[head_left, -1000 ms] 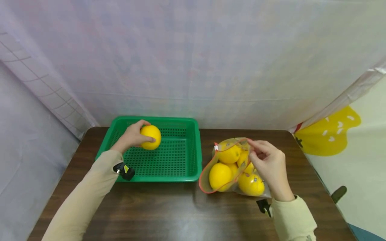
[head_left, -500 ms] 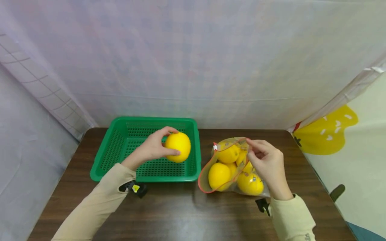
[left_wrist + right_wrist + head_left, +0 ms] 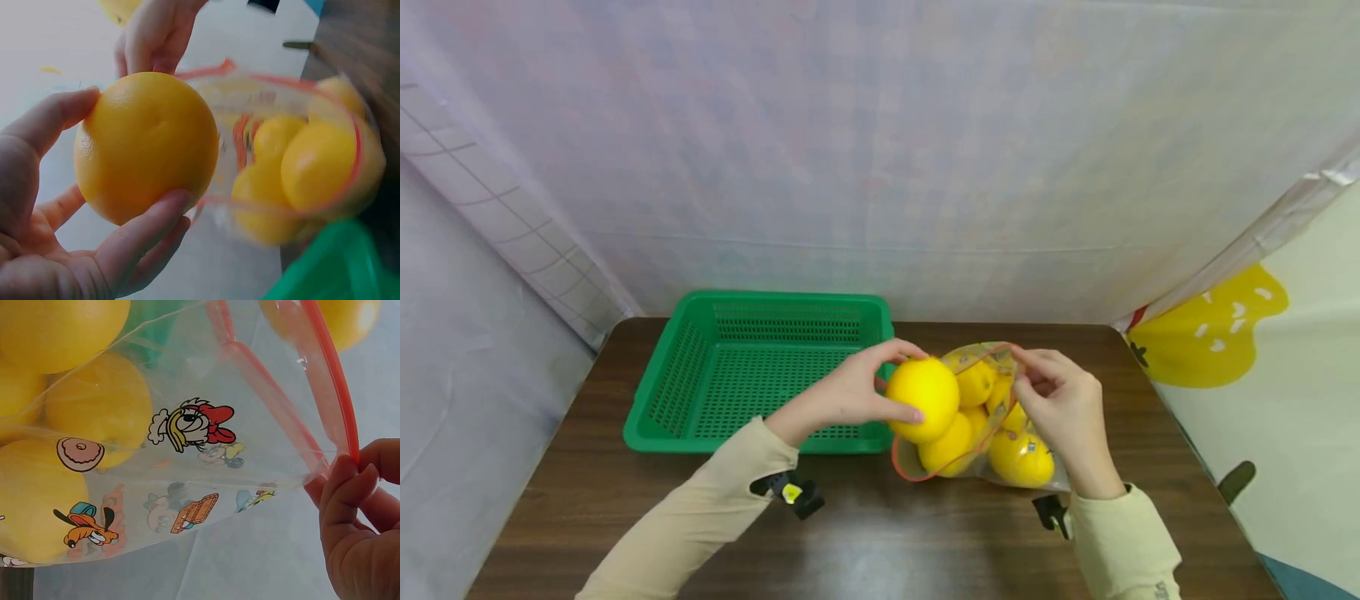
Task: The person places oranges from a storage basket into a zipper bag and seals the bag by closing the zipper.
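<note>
My left hand (image 3: 857,392) grips an orange (image 3: 923,400) between thumb and fingers, at the left side of the bag's mouth. In the left wrist view the whole round orange (image 3: 150,147) shows, thumb and fingers around its sides. A clear zip bag (image 3: 206,456) with a red rim and cartoon prints stands open on the table, several oranges (image 3: 1022,458) inside. The rim's right side is pinched between thumb and fingers of my right hand (image 3: 1067,417); the right wrist view shows that pinch at the red zip edge.
A green perforated basket (image 3: 760,450) stands left of the bag, near the table's back edge. Brown wood table (image 3: 850,533) extends in front. A pale curtain (image 3: 865,167) hangs behind, and a pale sheet with a yellow print (image 3: 1210,333) is on the right.
My left hand has carried the orange rightward from above the green basket to the bag's mouth. The right hand keeps its pinch on the rim, nearly still.
</note>
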{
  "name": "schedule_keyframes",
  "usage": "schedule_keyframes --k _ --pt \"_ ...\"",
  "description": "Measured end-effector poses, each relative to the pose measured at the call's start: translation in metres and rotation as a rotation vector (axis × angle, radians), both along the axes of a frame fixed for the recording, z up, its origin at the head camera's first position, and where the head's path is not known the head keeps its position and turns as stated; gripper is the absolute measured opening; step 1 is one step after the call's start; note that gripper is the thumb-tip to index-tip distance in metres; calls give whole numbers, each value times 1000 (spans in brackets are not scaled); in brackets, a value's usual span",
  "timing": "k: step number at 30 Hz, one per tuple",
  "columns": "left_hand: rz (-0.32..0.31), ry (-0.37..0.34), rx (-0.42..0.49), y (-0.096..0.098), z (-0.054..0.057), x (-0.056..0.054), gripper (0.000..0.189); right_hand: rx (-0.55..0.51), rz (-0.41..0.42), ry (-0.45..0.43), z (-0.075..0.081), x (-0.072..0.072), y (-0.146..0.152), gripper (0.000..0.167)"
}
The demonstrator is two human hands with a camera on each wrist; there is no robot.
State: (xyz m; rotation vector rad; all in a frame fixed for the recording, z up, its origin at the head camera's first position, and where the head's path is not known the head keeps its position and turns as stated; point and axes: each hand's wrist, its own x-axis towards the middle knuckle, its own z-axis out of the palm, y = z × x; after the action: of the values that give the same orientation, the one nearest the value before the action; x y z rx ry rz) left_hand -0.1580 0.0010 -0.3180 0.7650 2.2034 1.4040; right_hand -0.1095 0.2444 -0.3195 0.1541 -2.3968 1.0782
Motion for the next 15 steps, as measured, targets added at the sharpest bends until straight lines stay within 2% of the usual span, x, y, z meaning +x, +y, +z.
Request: schedule_keyframes --k 4,8,11,15 --pt "-46 -34 22 19 -2 7 58 5 -2 0 0 0 -1 25" --pt "-59 -62 35 37 -7 12 59 15 1 3 -1 -1 -1 25" --pt "-52 22 5 47 -12 13 61 25 4 9 -2 0 -2 26" --pt "-6 192 -106 55 -17 13 66 47 -1 21 -2 0 -3 27"
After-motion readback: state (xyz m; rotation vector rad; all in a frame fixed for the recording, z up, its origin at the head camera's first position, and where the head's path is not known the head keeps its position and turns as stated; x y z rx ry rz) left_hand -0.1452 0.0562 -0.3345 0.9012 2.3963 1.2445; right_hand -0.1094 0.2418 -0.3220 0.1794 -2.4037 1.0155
